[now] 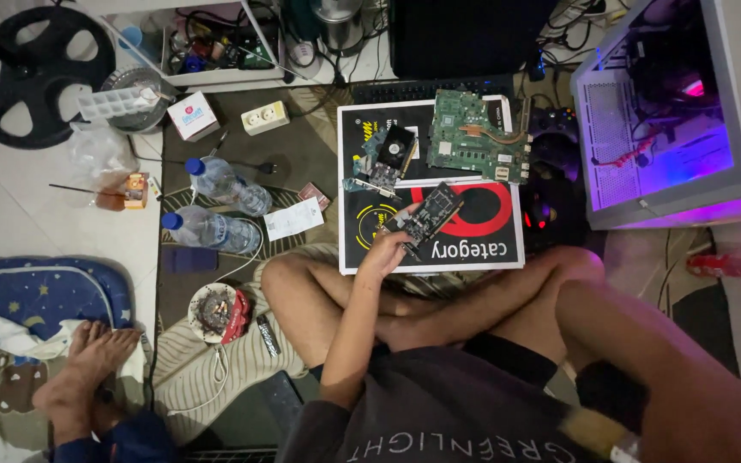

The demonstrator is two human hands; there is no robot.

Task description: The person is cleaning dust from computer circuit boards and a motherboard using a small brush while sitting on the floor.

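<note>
My left hand is shut on a small black graphics card and holds it just above a flat black, white and red box in front of my crossed legs. On the far part of that box lie a green circuit board and a second small card with a round fan. My right hand is out of sight.
A lit open computer case stands at the right, with a black game controller beside it. Two water bottles, a power socket and an ash-filled bowl lie on the left. Another person's feet rest at the lower left.
</note>
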